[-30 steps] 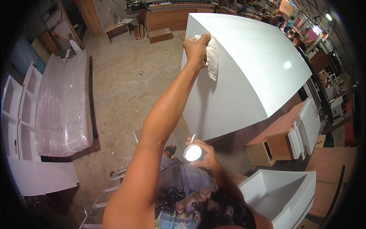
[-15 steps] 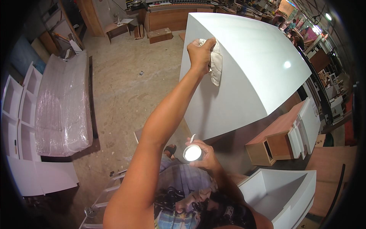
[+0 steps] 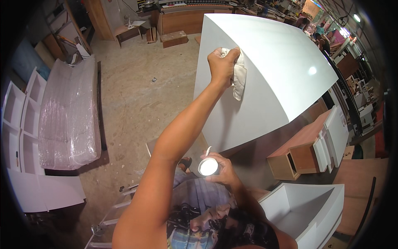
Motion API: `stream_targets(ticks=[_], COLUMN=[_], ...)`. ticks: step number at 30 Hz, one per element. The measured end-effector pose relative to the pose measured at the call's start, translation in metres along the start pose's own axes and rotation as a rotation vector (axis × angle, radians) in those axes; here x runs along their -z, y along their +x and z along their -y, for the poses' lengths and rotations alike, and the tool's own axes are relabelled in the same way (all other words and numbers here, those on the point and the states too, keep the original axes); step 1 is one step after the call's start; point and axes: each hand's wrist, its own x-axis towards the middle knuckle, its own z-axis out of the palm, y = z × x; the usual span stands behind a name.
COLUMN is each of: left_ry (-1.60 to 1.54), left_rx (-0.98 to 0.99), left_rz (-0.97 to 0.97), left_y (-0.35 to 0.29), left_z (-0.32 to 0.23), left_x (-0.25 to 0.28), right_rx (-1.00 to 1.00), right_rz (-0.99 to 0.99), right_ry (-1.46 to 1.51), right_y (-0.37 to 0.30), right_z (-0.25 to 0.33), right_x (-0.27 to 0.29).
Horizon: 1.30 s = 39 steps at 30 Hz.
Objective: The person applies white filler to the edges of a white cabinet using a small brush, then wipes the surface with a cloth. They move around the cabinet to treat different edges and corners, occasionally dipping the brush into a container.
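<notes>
My left hand point(image 3: 222, 66), arm stretched forward, is closed around a folded white cloth point(image 3: 239, 79). It presses the cloth to the side of a large white cabinet point(image 3: 257, 112), close to the edge where the side meets the bright top face. Lower down, in front of my body, my right hand point(image 3: 224, 169) grips a small round tub point(image 3: 208, 167) whose top looks bright white. A thin white strip point(image 3: 208, 150) sticks up beside the fingers of that hand; its kind I cannot make out.
Part of a stepladder point(image 3: 110, 224) shows at lower left. A plastic-wrapped panel point(image 3: 68, 116) and white shelving point(image 3: 31, 108) stand left. On the right are a wooden cabinet point(image 3: 296, 153) and an open white box point(image 3: 306, 207). Co-workers point(image 3: 320, 29) appear far right.
My left hand has slid slightly toward me and to the right with the cloth along the cabinet side. The right hand and the tub have hardly moved.
</notes>
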Motion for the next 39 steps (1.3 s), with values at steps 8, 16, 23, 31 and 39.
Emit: stream_targets(ticks=[8, 16, 23, 31, 39], left_ry=[0.001, 0.02, 0.063, 0.109, 0.139], left_rx=[0.001, -0.024, -0.011, -0.024, -0.034], left_rz=[0.006, 0.037, 0.071, 0.101, 0.116], left_y=[-0.018, -0.027, -0.041, -0.058, -0.075], left_z=[-0.003, 0.001, 0.003, 0.006, 0.006], left_x=[-0.005, -0.006, -0.005, -0.009, -0.012], right_rx=[-0.01, -0.043, 0.006, -0.021, -0.048], right_rz=[-0.006, -0.004, 0.033, 0.035, 0.019], right_ry=[0.009, 0.002, -0.016, -0.026, -0.026], right_y=[-0.003, -0.007, -0.011, -0.016, -0.019], right_z=[0.004, 0.007, -0.001, 0.0, 0.003], right_x=[-0.003, -0.003, -0.003, -0.005, -0.007])
